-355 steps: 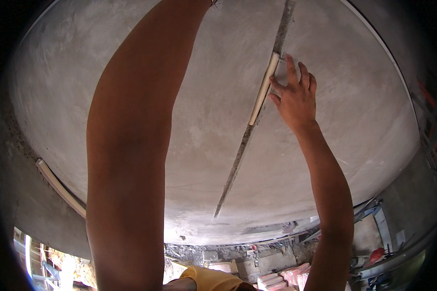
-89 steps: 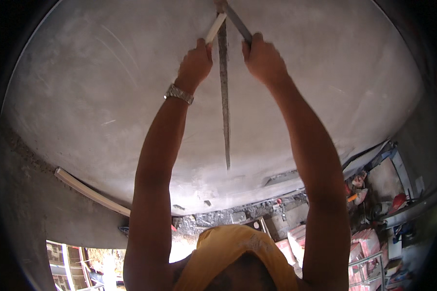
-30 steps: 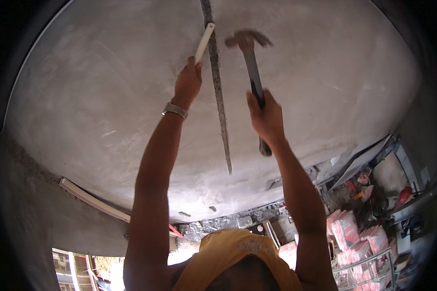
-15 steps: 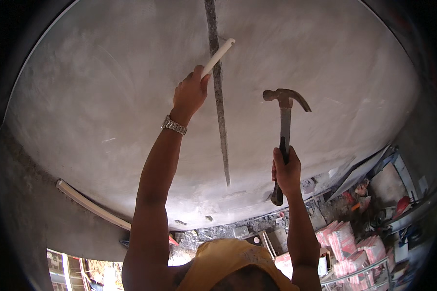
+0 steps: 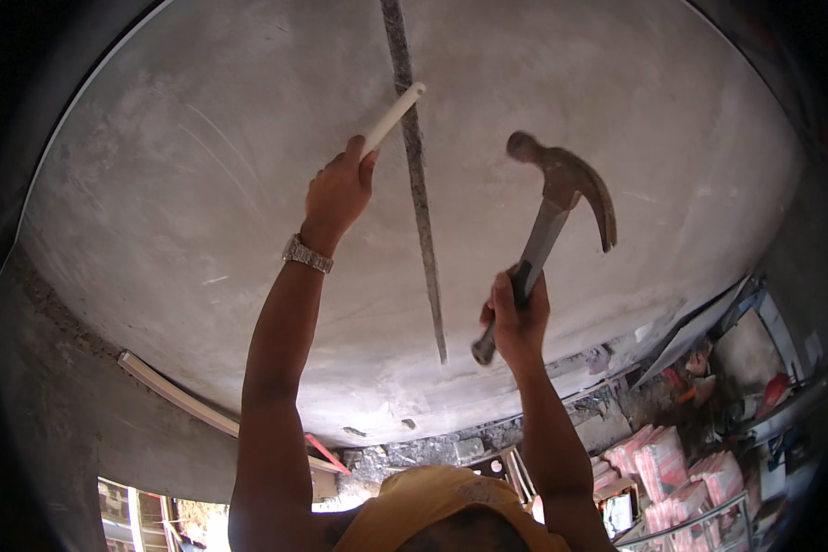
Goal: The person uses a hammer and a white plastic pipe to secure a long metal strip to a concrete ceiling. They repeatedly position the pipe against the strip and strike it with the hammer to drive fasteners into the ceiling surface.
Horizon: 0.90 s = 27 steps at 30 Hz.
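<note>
My left hand (image 5: 338, 193), with a metal watch on its wrist, grips a short white plastic strip (image 5: 393, 116) with a hole at its upper end. The strip crosses a long dark groove (image 5: 420, 212) cut in the grey plastered wall (image 5: 202, 184). Right of the groove, my right hand (image 5: 518, 322) is closed round the black grip of a claw hammer (image 5: 566, 179). The hammer is raised and tilted, its head up and its claw curving to the right.
A long pale strip (image 5: 177, 391) lies along the wall's lower left border. At the lower right are stacked pink-and-white packages (image 5: 661, 460), a metal rail (image 5: 690, 524), boards and assorted clutter. A bright opening (image 5: 138, 515) shows at the lower left.
The hammer, upright half a second ago, now tilts right, its head higher and larger in view. My left hand and strip have shifted left. Earlier my right hand was on a strip in the groove.
</note>
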Each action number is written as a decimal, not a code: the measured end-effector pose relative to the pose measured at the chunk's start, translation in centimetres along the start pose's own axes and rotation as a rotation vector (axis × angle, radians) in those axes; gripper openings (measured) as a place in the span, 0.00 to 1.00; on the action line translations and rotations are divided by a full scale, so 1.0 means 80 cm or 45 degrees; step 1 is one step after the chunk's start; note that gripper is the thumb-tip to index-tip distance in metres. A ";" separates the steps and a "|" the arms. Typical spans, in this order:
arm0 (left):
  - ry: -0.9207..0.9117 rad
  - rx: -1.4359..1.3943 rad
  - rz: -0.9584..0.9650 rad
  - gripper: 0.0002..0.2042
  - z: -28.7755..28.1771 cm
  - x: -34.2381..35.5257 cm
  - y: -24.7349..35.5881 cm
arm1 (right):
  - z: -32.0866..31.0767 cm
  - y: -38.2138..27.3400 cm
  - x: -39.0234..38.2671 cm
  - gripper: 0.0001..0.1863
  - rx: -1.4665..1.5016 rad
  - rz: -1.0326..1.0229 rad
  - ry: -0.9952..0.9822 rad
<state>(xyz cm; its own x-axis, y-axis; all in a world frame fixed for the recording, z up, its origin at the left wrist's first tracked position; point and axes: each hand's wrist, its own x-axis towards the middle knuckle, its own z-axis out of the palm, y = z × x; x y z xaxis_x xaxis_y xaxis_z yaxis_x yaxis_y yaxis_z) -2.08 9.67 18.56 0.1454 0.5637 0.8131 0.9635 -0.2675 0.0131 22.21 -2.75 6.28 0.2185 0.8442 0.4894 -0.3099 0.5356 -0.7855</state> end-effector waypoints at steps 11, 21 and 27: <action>-0.119 -0.071 -0.089 0.13 -0.014 0.009 0.001 | 0.116 0.091 0.154 0.17 -0.214 0.016 -0.081; -0.129 -0.096 -0.090 0.12 -0.011 0.009 -0.006 | 0.119 0.045 0.147 0.16 -0.563 -0.044 -0.073; -0.086 -0.142 -0.069 0.11 0.000 0.016 0.005 | 0.124 0.076 0.161 0.17 -0.513 -0.329 0.161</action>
<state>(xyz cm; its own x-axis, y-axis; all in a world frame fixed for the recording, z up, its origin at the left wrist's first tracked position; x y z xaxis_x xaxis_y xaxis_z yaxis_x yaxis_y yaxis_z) -1.53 10.32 19.63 0.1123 0.6301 0.7684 0.9398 -0.3184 0.1238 13.97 11.57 11.54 0.3596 0.6622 0.6574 0.1462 0.6559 -0.7406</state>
